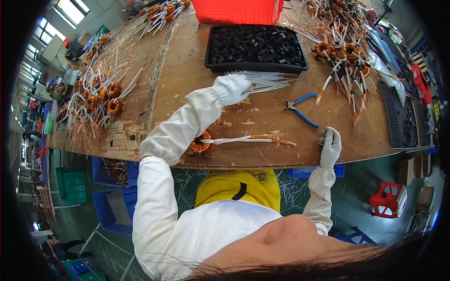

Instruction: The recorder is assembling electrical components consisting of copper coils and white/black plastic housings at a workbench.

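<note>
My left hand (233, 89), in a white glove, reaches to the left end of a pile of thin white tubes (274, 81). Its fingers are closed at the pile; whether a tube is between them is hidden. By the table's front edge rests my right hand (330, 143), gloved and curled closed, with nothing seen in it. A copper-wound ring coil (200, 142) lies below my left forearm. Its white-sleeved leads (232, 140) stretch right and end in bare copper strands. Between the tubes and my right hand lie blue-handled cutting pliers (302, 110), jaws apart.
Behind the tubes stands a black tray (255, 49) full of small black pieces, with a red bin (236, 11) beyond. Coils with leads are heaped at left (101, 98) and right (340, 51). Blue bins (115, 210) and a red stool (386, 199) stand below the table.
</note>
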Tool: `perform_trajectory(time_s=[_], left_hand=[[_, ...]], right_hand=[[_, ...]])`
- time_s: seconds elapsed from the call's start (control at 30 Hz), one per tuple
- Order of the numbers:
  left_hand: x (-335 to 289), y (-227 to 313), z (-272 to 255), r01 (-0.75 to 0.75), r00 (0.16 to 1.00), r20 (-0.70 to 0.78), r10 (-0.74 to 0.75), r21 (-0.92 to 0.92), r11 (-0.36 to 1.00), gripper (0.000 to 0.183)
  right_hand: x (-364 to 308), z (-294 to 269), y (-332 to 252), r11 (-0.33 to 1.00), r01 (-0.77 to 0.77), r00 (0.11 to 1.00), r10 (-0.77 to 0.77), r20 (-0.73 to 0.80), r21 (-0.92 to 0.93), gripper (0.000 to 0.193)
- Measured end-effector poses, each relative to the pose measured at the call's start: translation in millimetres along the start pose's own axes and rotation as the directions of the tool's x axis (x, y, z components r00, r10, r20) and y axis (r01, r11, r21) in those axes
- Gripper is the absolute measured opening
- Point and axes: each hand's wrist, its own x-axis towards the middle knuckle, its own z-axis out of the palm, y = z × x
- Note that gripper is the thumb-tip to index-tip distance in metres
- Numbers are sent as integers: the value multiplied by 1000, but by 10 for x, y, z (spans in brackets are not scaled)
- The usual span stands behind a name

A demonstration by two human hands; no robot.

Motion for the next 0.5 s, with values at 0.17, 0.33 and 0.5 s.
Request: perform_trajectory(time_s=[0.17, 0.33, 0.5], left_hand=[[334, 171, 374, 70, 981, -190, -35, 180, 981, 17], [421, 177, 562, 161, 985, -102, -137, 282, 946, 22], [184, 291, 200, 91, 996, -15, -90, 115, 989, 22]], right_hand=[[-21, 17, 1, 1000, 5, 1000, -5, 11, 31, 16], [-32, 14, -6, 999, -3, 1000, 2, 17, 42, 16], [-26, -20, -5, 1000, 4, 1000, -4, 3, 27, 16]])
